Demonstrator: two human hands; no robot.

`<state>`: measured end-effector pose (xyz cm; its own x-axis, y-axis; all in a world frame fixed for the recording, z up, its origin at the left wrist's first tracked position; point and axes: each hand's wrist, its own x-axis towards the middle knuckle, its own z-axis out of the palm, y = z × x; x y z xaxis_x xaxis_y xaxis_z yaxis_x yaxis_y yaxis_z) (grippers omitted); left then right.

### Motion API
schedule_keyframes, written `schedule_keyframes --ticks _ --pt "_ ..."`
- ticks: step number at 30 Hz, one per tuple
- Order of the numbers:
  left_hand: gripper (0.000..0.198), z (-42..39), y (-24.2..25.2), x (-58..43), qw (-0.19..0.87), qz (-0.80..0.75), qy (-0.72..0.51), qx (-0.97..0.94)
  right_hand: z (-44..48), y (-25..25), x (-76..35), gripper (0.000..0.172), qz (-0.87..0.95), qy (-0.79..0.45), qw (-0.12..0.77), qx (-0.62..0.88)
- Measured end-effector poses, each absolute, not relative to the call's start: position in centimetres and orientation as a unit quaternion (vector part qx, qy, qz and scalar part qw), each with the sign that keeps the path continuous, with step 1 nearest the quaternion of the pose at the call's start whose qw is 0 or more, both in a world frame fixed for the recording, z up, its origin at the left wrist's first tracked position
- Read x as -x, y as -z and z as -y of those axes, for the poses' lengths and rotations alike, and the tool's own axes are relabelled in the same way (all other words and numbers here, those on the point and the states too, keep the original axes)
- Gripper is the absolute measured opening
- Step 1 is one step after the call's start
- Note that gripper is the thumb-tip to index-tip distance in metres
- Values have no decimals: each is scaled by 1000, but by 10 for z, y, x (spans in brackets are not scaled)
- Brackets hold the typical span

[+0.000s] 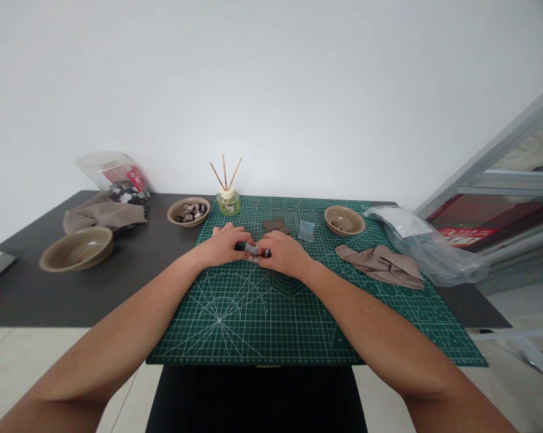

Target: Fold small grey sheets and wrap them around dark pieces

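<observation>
Cutting mat on table. Both hands mid-mat; reed diffuser behind. Two bowls left of mat; cloth, bag right.

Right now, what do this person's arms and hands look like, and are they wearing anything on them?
Both forearms are bare up to the frame's edge: no sleeves, gloves or watch show. The left hand and right hand carry no rings or markings that can be made out.
</observation>
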<state>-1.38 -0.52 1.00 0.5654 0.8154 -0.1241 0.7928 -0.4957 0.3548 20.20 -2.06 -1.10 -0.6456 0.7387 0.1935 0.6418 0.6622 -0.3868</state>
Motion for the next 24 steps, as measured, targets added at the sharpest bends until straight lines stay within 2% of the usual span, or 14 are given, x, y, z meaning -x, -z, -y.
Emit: schedule_keyframes --ticks 24 --pt "32 5 -12 12 190 -477 -14 -858 18 14 -201 12 884 -152 182 403"
